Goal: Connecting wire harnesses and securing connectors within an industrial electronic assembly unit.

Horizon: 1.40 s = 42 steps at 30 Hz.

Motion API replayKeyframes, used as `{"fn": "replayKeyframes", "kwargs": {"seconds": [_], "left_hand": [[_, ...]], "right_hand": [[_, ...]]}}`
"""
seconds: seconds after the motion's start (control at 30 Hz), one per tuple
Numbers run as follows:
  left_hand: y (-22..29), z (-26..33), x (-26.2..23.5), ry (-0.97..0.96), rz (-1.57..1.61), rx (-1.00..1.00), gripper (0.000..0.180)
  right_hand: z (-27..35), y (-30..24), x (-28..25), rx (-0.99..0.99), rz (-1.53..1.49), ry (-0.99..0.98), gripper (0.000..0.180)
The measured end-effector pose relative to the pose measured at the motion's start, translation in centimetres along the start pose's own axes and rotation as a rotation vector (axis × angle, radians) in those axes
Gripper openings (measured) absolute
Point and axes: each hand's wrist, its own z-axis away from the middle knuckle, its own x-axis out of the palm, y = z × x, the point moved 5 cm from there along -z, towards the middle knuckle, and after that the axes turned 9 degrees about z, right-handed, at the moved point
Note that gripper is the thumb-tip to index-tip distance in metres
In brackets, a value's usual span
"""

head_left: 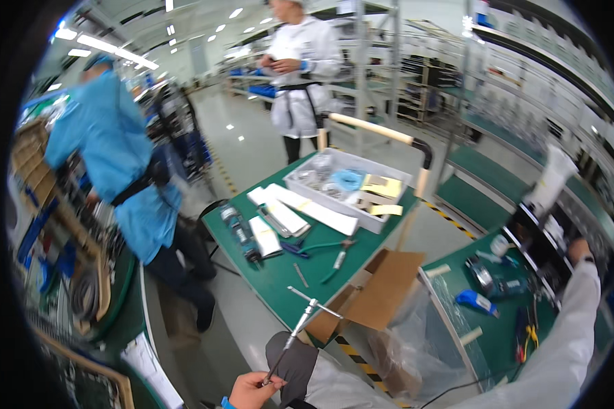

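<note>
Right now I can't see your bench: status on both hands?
Left hand pinching a slim silver T-shaped metal tool, held up over the aisle. Right hand reaching far right, grip unclear. Open brown cardboard box just beyond tool.

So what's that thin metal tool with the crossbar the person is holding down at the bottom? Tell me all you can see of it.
The metal tool is a slim, silvery rod with a shorter bar across its upper end, making a T shape. It looks like bare shiny steel. It slants from lower left up to the right. The left hand pinches its lower end between the fingertips; whether that end is darker I cannot tell. Its top reaches in front of the green cart table, beside an open cardboard box. Nothing else seems to touch it.
</note>
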Motion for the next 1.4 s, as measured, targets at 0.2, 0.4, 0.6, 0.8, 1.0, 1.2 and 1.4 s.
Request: {"fn": "replayKeyframes", "kwargs": {"seconds": [0.2, 0.4, 0.6, 0.8, 1.0, 1.2, 1.4], "left_hand": [[0.7, 0.6, 2.4, 0.058, -0.091, -0.13, 0.009], [-1.4, -0.8, 3.5, 0.013, 0.156, -0.064, 0.006], [-0.1, -1.4, 5.3, -0.015, 0.198, -0.169, 0.012], [-0.3, -1.0, 4.2, -0.027, 0.214, -0.17, 0.007], [0.2, -0.4, 4.2, 0.031, 0.161, -0.112, 0.008], [-1.1, 0.8, 2.2, 0.041, 0.151, -0.081, 0.012], [0.1, -0.4, 4.2, 0.032, 0.106, -0.085, 0.01]], "right_hand": [[0.2, -7.7, 2.5, 0.181, -0.452, -0.206, 0.027], [-5.6, -5.5, 9.6, 0.173, -0.596, -0.023, 0.026], [-5.5, -7.0, 13.6, 0.24, -0.779, 0.081, 0.021], [-5.1, -6.0, 11.0, 0.342, -0.81, 0.274, 0.016], [-2.7, -8.0, 9.5, 0.508, -0.871, 0.155, 0.019], [-6.3, -6.6, 10.3, 0.454, -0.778, 0.306, 0.012], [-4.5, -6.6, 15.9, 0.565, -0.755, 0.354, 0.01]]}}
